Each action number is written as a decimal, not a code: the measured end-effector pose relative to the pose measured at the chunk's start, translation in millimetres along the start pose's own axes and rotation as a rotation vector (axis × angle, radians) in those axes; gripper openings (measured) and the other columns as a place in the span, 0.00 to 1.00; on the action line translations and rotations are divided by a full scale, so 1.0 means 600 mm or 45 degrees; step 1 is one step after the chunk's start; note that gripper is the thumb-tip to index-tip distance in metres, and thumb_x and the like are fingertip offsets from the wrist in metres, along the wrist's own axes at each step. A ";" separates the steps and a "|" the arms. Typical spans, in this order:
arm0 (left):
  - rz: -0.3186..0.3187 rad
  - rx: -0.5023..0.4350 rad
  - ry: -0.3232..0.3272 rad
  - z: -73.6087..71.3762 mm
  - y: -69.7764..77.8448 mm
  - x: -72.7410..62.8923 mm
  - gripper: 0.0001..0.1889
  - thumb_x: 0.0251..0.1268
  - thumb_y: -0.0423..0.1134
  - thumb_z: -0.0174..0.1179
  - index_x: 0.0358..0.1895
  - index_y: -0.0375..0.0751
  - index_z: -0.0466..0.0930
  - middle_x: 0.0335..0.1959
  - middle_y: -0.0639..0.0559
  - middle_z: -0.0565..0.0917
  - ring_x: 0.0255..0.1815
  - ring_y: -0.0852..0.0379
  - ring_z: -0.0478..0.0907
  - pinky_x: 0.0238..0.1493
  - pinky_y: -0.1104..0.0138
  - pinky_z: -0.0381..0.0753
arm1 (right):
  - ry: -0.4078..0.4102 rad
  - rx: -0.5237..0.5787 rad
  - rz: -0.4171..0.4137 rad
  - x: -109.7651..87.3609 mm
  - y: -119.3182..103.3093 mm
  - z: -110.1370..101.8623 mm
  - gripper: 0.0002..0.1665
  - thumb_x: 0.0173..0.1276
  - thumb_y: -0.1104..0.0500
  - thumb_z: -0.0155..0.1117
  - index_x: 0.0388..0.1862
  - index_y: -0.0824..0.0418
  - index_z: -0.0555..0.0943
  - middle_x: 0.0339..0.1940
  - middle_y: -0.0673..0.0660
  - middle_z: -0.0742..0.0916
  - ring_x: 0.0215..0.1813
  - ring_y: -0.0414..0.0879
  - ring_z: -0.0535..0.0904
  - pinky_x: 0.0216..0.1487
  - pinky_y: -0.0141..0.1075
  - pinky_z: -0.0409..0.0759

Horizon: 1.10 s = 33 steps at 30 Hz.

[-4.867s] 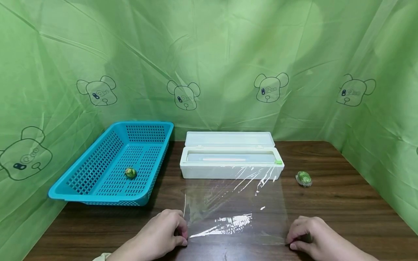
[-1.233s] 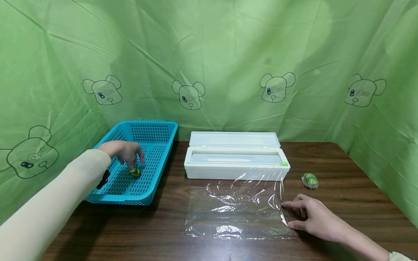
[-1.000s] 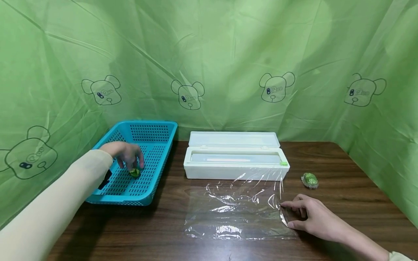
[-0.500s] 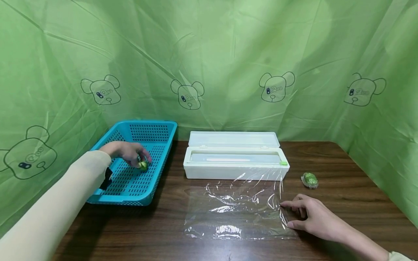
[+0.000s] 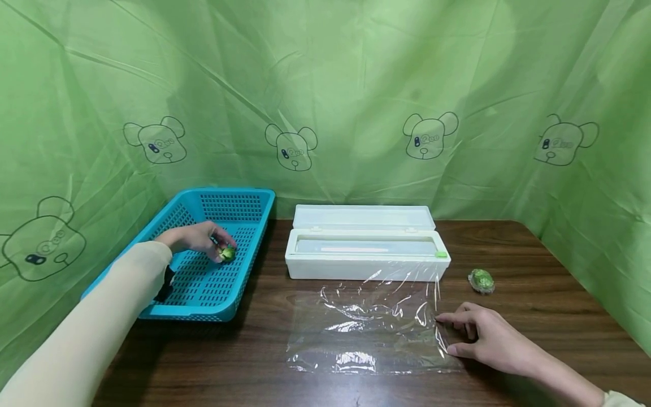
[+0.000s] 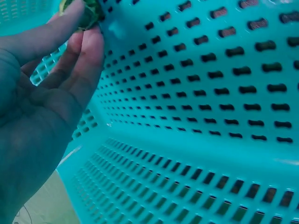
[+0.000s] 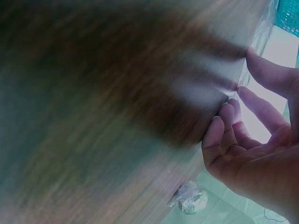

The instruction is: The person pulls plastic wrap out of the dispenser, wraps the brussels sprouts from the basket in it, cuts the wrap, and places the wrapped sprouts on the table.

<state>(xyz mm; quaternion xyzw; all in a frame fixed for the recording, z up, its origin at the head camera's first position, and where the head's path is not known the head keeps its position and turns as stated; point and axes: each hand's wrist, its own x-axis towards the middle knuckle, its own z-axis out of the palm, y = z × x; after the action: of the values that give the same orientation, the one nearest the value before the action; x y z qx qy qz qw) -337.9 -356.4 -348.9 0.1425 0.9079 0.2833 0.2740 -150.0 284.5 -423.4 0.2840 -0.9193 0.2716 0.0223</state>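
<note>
My left hand (image 5: 197, 237) pinches a small Brussels sprout (image 5: 228, 254) between thumb and fingers, inside the blue basket (image 5: 216, 312). The left wrist view shows the sprout (image 6: 91, 14) at the fingertips, close to the perforated basket surface. On the table, a sheet of clear cling film (image 5: 366, 339) stretches forward from a white film dispenser (image 5: 363, 269). My right hand (image 5: 485, 341) rests at the sheet's right edge, thumb and index finger spread apart with their tips on it. In the right wrist view these fingertips press down at the film's edge.
A film-wrapped sprout (image 5: 481, 281) lies on the brown wooden table (image 5: 539, 294), beyond my right hand. The dispenser's lid (image 5: 363, 217) stands raised at the back. Green cloth (image 5: 351, 85) printed with bear heads encloses the table behind and at both sides.
My left hand has left the film's corner, reached into the basket and taken hold of the sprout, shifting it right and back. My right hand moved up the film's edge, then stayed still.
</note>
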 end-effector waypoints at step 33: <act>0.253 -0.477 -0.012 -0.014 -0.011 -0.026 0.30 0.69 0.28 0.69 0.73 0.29 0.72 0.66 0.34 0.80 0.56 0.40 0.84 0.61 0.44 0.80 | 0.003 0.001 -0.017 0.001 0.003 0.001 0.32 0.55 0.57 0.86 0.58 0.63 0.88 0.35 0.40 0.74 0.31 0.33 0.66 0.30 0.31 0.66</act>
<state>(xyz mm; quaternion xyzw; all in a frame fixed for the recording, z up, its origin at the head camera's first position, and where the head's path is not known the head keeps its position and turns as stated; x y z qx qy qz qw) -330.8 -372.1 -340.3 0.1792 0.8196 0.4722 0.2707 -151.5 284.9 -424.9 0.2900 -0.9172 0.2722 0.0250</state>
